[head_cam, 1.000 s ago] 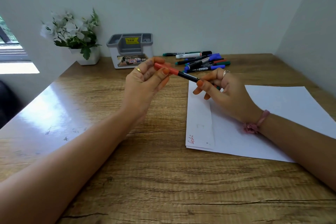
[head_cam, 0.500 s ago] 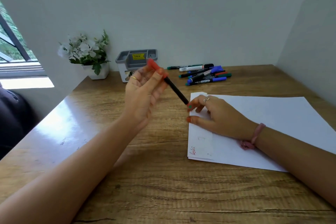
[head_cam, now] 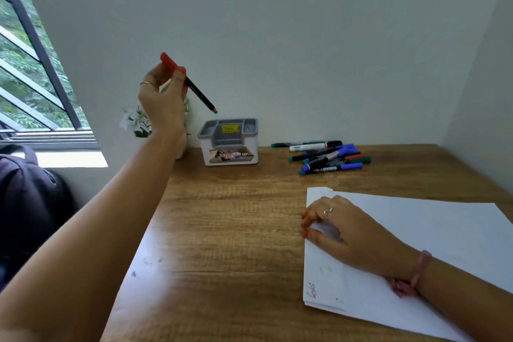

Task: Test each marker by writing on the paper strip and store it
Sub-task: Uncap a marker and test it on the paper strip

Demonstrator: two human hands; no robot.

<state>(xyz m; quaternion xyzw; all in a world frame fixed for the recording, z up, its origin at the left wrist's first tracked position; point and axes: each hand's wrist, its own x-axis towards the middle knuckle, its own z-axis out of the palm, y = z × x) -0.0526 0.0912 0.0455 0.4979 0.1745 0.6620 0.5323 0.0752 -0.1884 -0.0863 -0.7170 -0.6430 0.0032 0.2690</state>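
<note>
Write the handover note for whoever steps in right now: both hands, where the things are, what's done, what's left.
Left hand: raised above the desk, gripping the red-capped marker by its cap end, capped, tail pointing down toward the grey-and-white organiser box.
Right hand: empty, flat on the paper strip, which lies over the white sheet.
Done: a red scribble marks the strip's near end.
Left: drop this marker into the box, which looks empty from here. Then test and store the pile of markers by the back wall.
</note>
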